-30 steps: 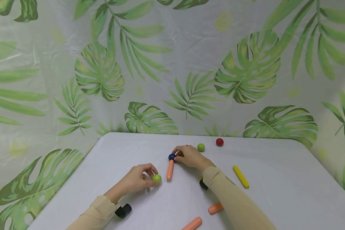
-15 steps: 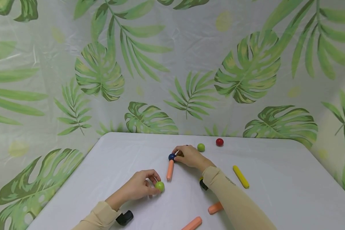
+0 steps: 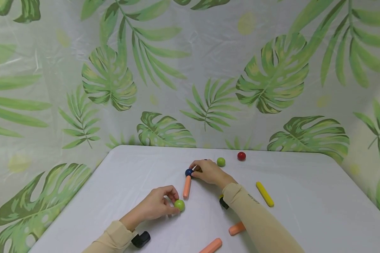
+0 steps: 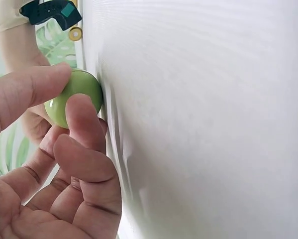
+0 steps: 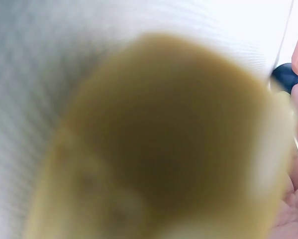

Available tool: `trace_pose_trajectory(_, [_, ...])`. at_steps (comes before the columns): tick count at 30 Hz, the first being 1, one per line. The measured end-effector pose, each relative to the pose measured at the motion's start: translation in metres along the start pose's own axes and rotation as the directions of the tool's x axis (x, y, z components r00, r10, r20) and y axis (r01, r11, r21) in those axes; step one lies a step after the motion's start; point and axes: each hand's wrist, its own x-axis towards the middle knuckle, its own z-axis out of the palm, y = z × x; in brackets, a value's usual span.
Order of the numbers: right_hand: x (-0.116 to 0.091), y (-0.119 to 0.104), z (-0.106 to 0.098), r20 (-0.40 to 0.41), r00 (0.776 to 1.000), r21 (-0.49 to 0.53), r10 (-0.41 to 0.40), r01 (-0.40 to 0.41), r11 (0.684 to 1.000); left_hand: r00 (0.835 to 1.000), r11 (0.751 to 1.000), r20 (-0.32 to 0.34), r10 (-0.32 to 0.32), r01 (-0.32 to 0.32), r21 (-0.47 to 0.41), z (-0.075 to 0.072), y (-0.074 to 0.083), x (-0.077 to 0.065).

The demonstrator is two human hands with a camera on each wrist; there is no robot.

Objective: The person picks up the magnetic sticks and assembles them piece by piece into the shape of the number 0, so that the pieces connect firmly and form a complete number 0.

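My left hand (image 3: 158,203) pinches a light green ball (image 3: 179,205) between thumb and fingers, low over the white table. In the left wrist view, the green ball (image 4: 81,92) appears close to or touching the tabletop. Farther back, my right hand (image 3: 209,172) holds a dark blue ball (image 3: 188,172) between thumb and fingertips. A salmon-coloured stick (image 3: 187,187) meets this ball at its far end and points toward me. The right wrist view shows the blue ball (image 5: 286,77) only at its edge; a large blurred yellow object (image 5: 163,139) covers most of it.
Another green ball (image 3: 221,161) and a red ball (image 3: 241,156) lie near the table's back edge. A yellow stick (image 3: 265,194) rests to the right. Two more salmon sticks, one at the front (image 3: 211,245) and another (image 3: 236,228) partly under my right sleeve, lie nearer.
My left hand has carried the green ball right and toward me, to beside the near end of the salmon stick. The right hand stays at the blue ball.
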Motion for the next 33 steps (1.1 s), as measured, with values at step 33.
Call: trace_pose_trajectory(33, [0.002, -0.004, -0.004, 0.016, 0.999, -0.029, -0.033, 0.033, 0.999, 0.999, 1.000, 0.036, 0.014, -0.014, 0.000, 0.006, 0.004, 0.013])
